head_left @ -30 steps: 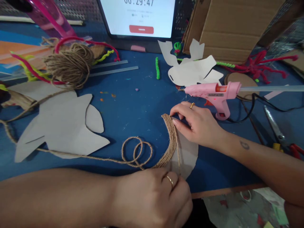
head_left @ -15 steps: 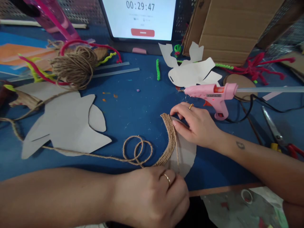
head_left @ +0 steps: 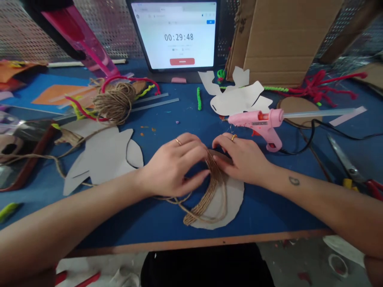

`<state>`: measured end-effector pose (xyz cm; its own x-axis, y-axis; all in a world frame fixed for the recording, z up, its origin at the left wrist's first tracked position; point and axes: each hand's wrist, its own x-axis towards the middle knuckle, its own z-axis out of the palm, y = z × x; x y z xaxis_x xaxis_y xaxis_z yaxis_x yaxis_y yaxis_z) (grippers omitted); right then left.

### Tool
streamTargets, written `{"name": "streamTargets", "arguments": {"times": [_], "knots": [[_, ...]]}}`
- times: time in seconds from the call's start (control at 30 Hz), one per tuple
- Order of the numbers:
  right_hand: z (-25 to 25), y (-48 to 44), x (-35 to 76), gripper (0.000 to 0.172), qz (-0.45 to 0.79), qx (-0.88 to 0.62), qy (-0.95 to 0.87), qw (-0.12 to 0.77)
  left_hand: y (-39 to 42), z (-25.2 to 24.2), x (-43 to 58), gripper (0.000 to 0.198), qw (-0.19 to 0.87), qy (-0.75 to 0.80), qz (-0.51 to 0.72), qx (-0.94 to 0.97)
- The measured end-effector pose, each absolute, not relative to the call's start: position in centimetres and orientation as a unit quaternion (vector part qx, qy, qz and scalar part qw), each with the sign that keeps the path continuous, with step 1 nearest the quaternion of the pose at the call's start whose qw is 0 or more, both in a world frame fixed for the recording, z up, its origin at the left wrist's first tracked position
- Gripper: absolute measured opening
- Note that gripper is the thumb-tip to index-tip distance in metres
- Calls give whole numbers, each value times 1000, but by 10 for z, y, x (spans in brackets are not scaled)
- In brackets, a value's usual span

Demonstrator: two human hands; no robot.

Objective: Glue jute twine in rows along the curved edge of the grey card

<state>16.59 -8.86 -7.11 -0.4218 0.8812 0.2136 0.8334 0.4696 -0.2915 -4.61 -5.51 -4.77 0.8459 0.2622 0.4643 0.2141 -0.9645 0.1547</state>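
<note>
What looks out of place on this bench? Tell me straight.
The pink hot glue gun looks odd: it lies on its side on the blue table, with no stand visible, just beyond the right hand. Its nozzle sits almost against the white card cut-out.

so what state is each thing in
jute twine, laid in curved rows on a cardboard cutout
left hand, curled over the twine
right hand, pressing the twine's upper end
hot glue gun, glue stick loaded
tablet, screen on, timer at 00:29:48
scissors, blades closed
</note>
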Motion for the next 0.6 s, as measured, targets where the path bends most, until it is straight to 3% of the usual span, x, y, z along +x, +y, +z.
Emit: {"name": "streamTargets", "arguments": {"times": [0.2, 0.6], "knots": [[-72, -88, 166, 21, 58, -506, -845, 161, -36, -64, -51, 26, 73, 143, 200, 966], [-73, -88, 166, 18, 57, -501, -846, 175, -38, -68, -49, 12, 69, 126, 222, 964]]}}
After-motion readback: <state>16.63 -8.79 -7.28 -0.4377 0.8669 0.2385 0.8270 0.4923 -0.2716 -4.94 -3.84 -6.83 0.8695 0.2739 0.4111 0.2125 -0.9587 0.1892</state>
